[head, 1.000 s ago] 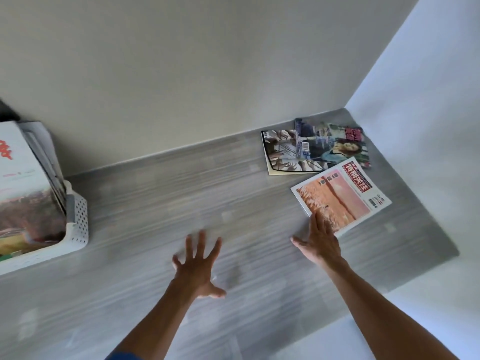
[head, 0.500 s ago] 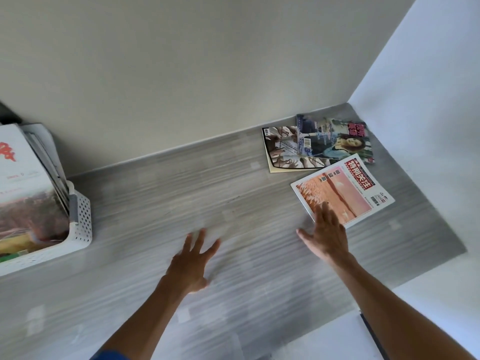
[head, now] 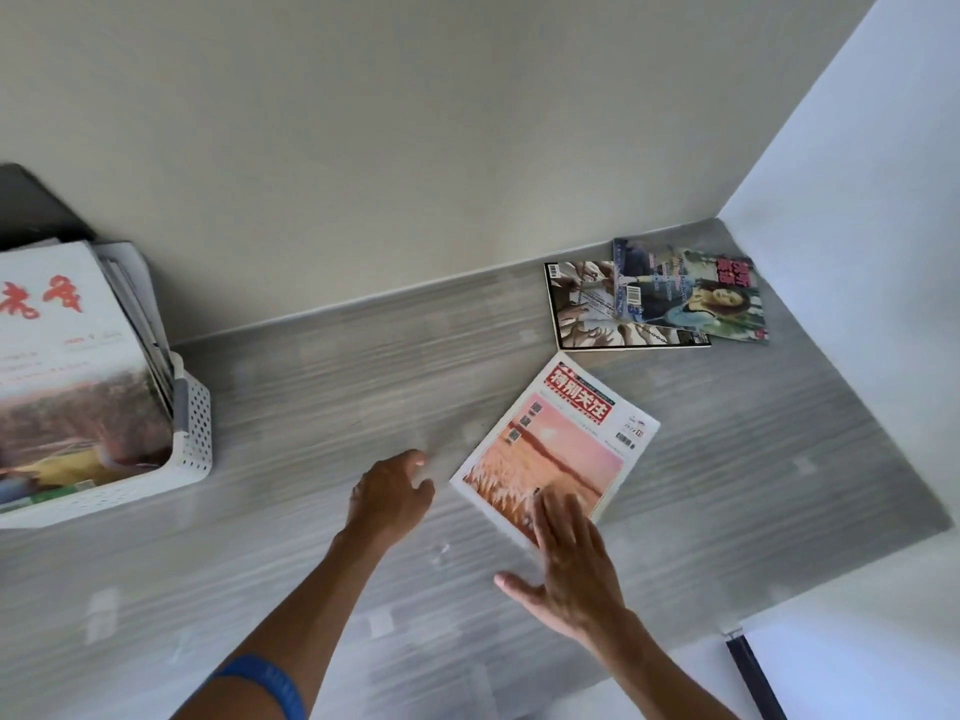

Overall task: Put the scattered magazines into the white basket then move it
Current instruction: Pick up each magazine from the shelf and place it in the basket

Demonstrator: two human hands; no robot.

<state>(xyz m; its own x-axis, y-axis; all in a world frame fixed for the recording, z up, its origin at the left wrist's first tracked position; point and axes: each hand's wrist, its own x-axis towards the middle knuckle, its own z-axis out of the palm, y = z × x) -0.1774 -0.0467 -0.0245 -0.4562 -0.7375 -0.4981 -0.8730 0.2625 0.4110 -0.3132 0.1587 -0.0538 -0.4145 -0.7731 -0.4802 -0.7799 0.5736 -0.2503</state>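
Change: pink magazine (head: 558,449) has slid from the worktop's (head: 322,407) far right corner toward its middle; pickup is likely next
Right hand (head: 574,558): flat, pressing its near corner
Left hand (head: 392,491): loosely curled, empty, just beside it
White basket (head: 195,433): left edge

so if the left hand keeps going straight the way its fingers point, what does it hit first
Probably the near left edge of the pink-cover magazine. The left hand points up and to the right over bare desk, fingers just short of that edge. Its height above the desk is unclear.
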